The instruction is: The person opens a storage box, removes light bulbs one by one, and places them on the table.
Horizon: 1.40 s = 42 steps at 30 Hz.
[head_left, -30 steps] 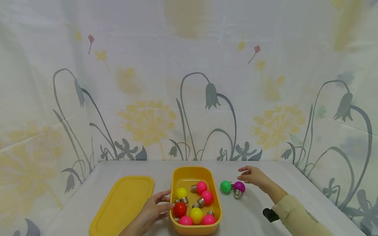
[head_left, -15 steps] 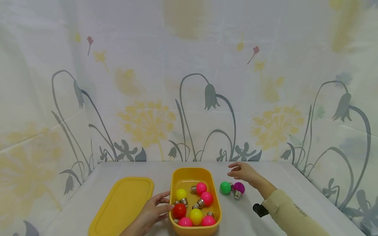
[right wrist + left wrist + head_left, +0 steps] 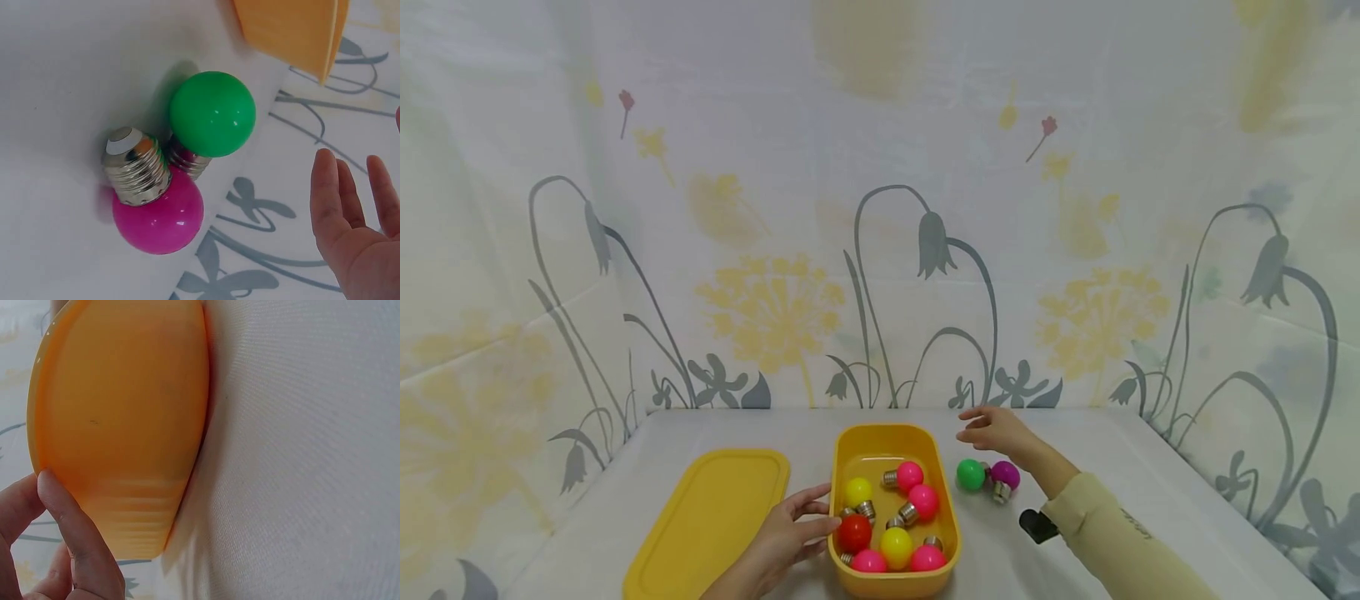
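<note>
A yellow plastic box point(image 3: 844, 454) stands in the middle of the table in the head view, holding several light bulbs: pink, yellow and a red bulb point(image 3: 855, 533). At its left side my left hand point(image 3: 786, 529) pinches the rim between thumb and fingers. In the left wrist view a fingertip lies against the box's outer wall point(image 3: 125, 406). My right hand point(image 3: 997, 432) hovers behind the green bulb point(image 3: 970, 475) and the purple bulb point(image 3: 1006, 475), fingers loosely extended and holding nothing. Those two lie side by side on the table, the purple bulb's metal base overlapping the green one's.
A yellow lid point(image 3: 715, 517) lies flat to the left of the box. A black device point(image 3: 1037, 527) shows beneath the right sleeve. Behind the table point(image 3: 1112, 467) hangs a cloth point(image 3: 880, 317) printed with flowers.
My right hand has moved left and slightly away from me, from right of the two loose bulbs to behind them. The left hand stays at the box, and the bulbs keep their places.
</note>
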Each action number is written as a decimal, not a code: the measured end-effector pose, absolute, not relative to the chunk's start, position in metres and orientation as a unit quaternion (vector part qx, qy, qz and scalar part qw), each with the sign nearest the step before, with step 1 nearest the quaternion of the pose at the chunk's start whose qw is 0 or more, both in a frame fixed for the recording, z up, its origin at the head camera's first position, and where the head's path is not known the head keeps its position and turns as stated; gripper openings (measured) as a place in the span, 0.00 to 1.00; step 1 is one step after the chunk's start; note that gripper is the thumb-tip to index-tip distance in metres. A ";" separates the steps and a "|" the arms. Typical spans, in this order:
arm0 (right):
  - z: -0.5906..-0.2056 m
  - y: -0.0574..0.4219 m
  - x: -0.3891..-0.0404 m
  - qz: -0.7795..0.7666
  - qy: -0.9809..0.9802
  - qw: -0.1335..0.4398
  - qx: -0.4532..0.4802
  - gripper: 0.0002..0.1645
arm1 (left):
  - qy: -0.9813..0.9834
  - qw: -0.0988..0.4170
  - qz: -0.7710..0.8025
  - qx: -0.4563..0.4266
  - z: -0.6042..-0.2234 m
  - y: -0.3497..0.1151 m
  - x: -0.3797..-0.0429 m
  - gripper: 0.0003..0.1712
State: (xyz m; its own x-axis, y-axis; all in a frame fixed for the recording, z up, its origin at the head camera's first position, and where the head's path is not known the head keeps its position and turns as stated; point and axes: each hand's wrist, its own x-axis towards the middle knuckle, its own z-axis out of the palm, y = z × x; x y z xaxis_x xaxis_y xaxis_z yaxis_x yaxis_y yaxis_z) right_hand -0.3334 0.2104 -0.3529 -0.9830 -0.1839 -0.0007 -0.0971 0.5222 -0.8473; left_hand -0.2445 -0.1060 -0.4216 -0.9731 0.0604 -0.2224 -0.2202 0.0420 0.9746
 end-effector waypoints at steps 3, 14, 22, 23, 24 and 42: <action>-0.353 0.206 -0.335 -0.490 0.867 0.045 -0.081 0.25 | 0.716 0.101 0.688 -0.058 -0.421 -0.106 -0.244 0.38; -0.349 0.187 -0.339 -0.495 0.864 0.054 -0.075 0.25 | 0.713 0.104 0.691 -0.058 -0.420 -0.106 -0.244 0.37; -0.344 0.172 -0.340 -0.513 0.853 0.061 -0.076 0.22 | 0.712 0.102 0.693 -0.050 -0.421 -0.107 -0.245 0.38; -0.344 0.170 -0.340 -0.515 0.851 0.063 -0.077 0.22 | 0.712 0.101 0.693 -0.050 -0.421 -0.107 -0.245 0.38; -0.344 0.168 -0.340 -0.515 0.851 0.065 -0.078 0.22 | 0.712 0.101 0.693 -0.050 -0.421 -0.107 -0.245 0.38; -0.337 0.139 -0.340 -0.519 0.843 0.112 -0.082 0.24 | 0.708 0.105 0.696 -0.054 -0.420 -0.107 -0.244 0.37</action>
